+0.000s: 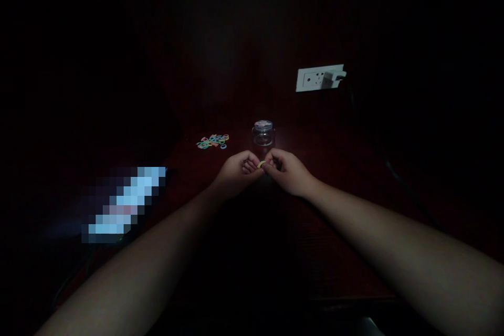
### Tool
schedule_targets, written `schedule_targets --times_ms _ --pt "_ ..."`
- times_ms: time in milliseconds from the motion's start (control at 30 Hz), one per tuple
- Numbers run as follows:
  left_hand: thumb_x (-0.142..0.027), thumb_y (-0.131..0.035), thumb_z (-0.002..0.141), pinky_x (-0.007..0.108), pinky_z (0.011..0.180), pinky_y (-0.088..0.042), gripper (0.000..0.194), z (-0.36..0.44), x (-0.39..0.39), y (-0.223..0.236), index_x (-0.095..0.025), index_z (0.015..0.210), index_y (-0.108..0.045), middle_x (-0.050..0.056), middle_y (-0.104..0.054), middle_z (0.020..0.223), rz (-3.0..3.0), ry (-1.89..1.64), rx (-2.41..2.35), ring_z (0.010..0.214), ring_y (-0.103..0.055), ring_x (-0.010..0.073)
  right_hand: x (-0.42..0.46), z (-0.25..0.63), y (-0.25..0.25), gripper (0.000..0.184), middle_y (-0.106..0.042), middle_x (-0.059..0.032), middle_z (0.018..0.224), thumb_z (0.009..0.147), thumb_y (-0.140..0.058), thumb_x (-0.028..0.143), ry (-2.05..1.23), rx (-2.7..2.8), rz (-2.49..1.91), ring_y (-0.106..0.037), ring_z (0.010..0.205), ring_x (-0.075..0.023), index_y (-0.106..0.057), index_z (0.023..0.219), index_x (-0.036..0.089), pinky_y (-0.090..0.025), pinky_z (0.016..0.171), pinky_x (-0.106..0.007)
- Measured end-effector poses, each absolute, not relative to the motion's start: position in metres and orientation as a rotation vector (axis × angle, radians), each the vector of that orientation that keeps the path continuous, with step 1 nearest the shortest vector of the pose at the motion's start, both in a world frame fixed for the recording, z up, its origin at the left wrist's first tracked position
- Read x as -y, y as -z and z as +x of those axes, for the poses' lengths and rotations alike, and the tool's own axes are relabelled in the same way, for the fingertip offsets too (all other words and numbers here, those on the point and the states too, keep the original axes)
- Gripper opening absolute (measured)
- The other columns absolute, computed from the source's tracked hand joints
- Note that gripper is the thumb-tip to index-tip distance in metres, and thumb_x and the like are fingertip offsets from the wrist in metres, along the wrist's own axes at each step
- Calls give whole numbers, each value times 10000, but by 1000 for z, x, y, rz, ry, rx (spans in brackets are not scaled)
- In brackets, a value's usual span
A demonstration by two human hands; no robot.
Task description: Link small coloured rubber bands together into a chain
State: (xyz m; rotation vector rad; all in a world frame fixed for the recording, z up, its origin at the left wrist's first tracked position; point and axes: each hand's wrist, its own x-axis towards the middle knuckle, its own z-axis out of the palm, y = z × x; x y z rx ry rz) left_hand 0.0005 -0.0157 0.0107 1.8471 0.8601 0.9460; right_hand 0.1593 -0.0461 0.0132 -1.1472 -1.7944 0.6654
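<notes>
So the thing that matters here is the little yellow-green band (261,164): it sits right between the two hands, not off to either side. Left hand (237,172) comes in from one side, right hand (289,170) from the other, and both have thumb and fingertips pinched onto it, so neither one is really nearer. What shows of it is a short curve, running roughly side to side from one hand to the other, though the fingers cover the ends, so I can't tell its full shape. The clear jar (263,134) stands upright on the dark table (331,163) almost straight beyond the band, just past the knuckles, lid (263,124) on top. Too dim to say if anything's in it. The pile of colourful bands (213,142) lies past the left hand and off to that side, so that hand is definitely the closer one to it. Neither hand touches the jar or the pile.
</notes>
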Motion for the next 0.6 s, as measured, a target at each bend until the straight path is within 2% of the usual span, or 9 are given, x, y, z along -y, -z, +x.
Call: schedule_targets --times_ms 367,600 --pt "-271 -623 708 176 530 -385 188 0 17 -11 -133 789 -523 -10 -548 688 1813 -904 -814 570 -483 54 45 160 -10 102 -424 51 573 714 -520 200 -694 1750 -1091 -389 505 -79 -419 718 189 -296 479 -211" --pt "-264 -604 721 174 507 -358 163 0 15 -11 -134 785 -528 -11 -531 659 1853 -961 -876 555 -463 59 45 159 -10 42 -452 36 596 726 -507 180 -743 1777 -1056 -405 528 -78 -469 742 172 -310 492 -210"
